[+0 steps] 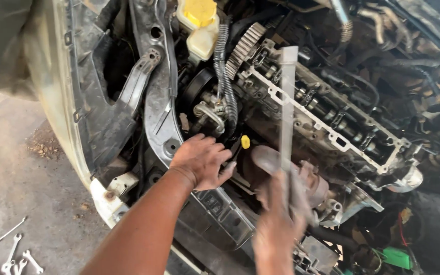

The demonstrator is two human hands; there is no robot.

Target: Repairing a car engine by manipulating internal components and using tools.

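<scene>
I look down into an open car engine bay. My left hand [201,160] rests palm down, fingers spread, on the front frame beside the engine, close to a small yellow dipstick cap [245,142]. Blurred by motion, my right hand [279,219] grips the lower end of a long flat metal bar [287,97]. The bar stands nearly upright across the exposed cylinder head [332,122], whose camshaft and rockers are uncovered. A toothed timing gear [244,45] sits at the head's left end.
A white reservoir with a yellow cap [199,12] stands at the top. Black corrugated hose [225,76] runs down the middle. Several spanners [16,254] lie on the concrete floor at lower left. A green part [395,257] sits at lower right.
</scene>
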